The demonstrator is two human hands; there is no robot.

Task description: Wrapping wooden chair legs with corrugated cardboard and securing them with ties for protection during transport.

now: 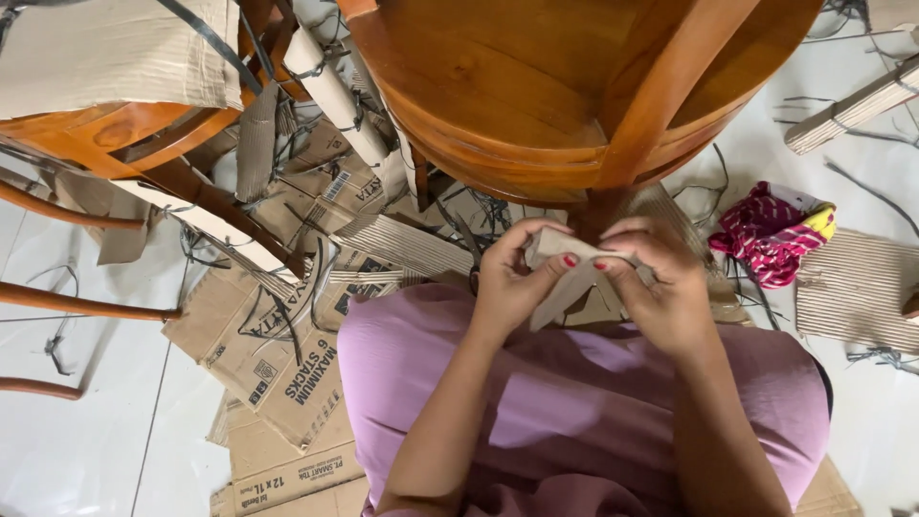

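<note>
My left hand (510, 278) and my right hand (661, 282) meet over my lap and both pinch a small folded piece of brown cardboard (567, 278). The fingertips of both hands press on its upper edge. Just beyond my hands stands a leg of a round varnished wooden table (536, 86), which fills the top middle of the view. My lap is covered in lilac cloth (574, 383).
Flattened cardboard boxes (278, 373) and corrugated strips (402, 244) lie on the white floor to the left and ahead. Curved wooden furniture parts (124, 144) wrapped in card stand at upper left. A pink striped cloth (771, 235) and a corrugated sheet (852, 287) lie at right. Black plastic straps are scattered about.
</note>
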